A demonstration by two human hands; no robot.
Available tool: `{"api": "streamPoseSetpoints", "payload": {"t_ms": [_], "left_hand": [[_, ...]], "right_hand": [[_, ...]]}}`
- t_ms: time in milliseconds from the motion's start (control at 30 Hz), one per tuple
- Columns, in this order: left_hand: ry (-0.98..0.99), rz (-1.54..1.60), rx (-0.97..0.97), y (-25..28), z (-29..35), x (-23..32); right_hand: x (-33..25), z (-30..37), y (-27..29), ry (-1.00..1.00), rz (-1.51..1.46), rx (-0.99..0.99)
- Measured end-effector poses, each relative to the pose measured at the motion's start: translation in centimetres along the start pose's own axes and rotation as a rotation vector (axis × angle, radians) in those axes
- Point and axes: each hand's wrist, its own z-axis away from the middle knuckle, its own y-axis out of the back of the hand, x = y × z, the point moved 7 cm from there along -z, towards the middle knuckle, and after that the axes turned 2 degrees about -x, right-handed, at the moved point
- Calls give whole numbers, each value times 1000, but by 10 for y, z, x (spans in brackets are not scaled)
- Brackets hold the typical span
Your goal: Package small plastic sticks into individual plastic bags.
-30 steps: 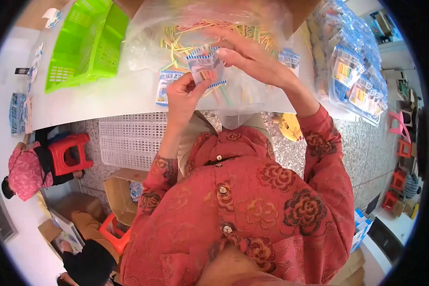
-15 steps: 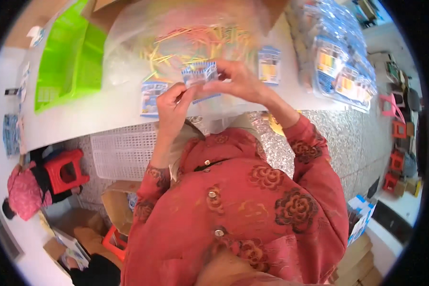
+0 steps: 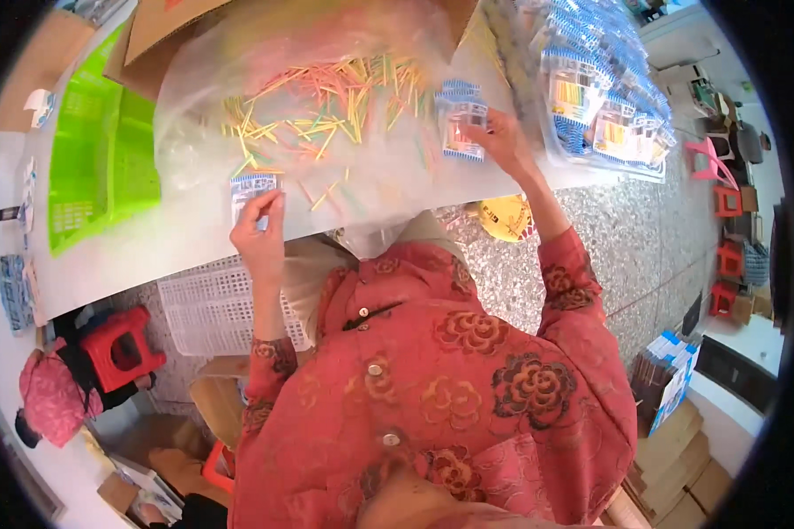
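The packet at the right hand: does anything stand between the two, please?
Nothing visible does: the right hand overlaps the right side of the packet, apparently touching it, and the loose sticks lie left of both.

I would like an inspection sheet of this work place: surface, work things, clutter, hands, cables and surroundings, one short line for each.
Surface: white table, partly covered by clear plastic.
Work things: loose coloured sticks on the plastic; left packet and right packet; packet pile in a tray at right.
Clutter: green basket at left; cardboard box at the far side.
Hands: left hand at the left packet, right hand at the right packet; firmness of grip unclear.
Cables: nothing seen.
Surroundings: white crate below the table; red stool and a person in pink at left.
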Motion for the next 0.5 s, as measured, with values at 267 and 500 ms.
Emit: {"api": "streamPoseSetpoints", "payload": {"t_ms": [267, 500], "left_hand": [[-176, -656, 336, 53, 1, -11], [-4, -718, 304, 56, -5, -34]], "right_hand": [[15, -9, 14, 28, 455, 221], [-5, 4, 16, 184, 503, 391]]}}
